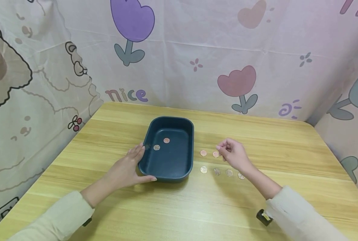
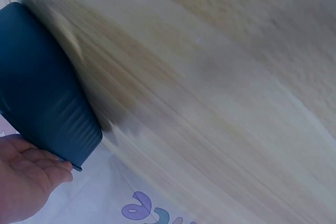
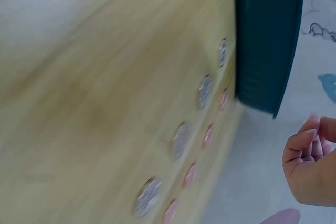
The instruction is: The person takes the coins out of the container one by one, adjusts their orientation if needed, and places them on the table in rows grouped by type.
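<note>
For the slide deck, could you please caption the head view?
Left hand steadies a dark tray holding two coins while right hand reaches the coins on the table.

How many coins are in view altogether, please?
10: two coins in the tray, four silver coins in a row on the table, four copper coins beside them, though the right wrist view is blurred.

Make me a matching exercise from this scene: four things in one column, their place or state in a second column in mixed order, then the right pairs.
1. left hand
2. right hand
3. tray
4. silver coins

A. holds two coins inside
B. in a row on the table, nearest the person
C. rests against the tray's left side
D. fingers curled above a copper coin

Pairs: 1-C, 2-D, 3-A, 4-B
</note>
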`<state>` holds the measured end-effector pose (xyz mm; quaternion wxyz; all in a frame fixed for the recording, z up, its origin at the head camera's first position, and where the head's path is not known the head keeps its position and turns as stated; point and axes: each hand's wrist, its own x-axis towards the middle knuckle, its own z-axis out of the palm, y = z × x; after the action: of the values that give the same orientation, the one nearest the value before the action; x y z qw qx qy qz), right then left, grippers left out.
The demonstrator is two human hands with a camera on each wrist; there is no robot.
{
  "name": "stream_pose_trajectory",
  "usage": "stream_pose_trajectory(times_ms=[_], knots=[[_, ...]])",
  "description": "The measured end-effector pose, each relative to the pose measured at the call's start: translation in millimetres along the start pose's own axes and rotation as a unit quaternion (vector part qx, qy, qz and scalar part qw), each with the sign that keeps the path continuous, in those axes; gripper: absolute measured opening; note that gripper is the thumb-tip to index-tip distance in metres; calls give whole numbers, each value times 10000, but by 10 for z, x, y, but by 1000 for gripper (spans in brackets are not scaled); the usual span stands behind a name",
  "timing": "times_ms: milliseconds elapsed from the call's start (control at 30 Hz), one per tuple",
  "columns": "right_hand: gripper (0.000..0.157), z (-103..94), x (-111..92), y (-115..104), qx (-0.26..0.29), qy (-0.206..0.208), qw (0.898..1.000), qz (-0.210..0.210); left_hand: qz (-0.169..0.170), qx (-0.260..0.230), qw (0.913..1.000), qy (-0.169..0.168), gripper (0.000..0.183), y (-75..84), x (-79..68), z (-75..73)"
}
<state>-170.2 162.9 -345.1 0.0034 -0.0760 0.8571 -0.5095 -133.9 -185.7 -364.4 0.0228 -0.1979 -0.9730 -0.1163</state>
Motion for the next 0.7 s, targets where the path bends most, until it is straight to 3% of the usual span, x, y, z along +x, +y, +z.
stream_pose_trajectory(times_ms=[433,700], knots=[[9,438,357,-318,473,-251,9963,-672,-12,-57,10000,-57,109,11,7,-17],[12,733,591,-454,205,-470,9962,-700,-58,-37,9999,-91,110,9,8,-24]])
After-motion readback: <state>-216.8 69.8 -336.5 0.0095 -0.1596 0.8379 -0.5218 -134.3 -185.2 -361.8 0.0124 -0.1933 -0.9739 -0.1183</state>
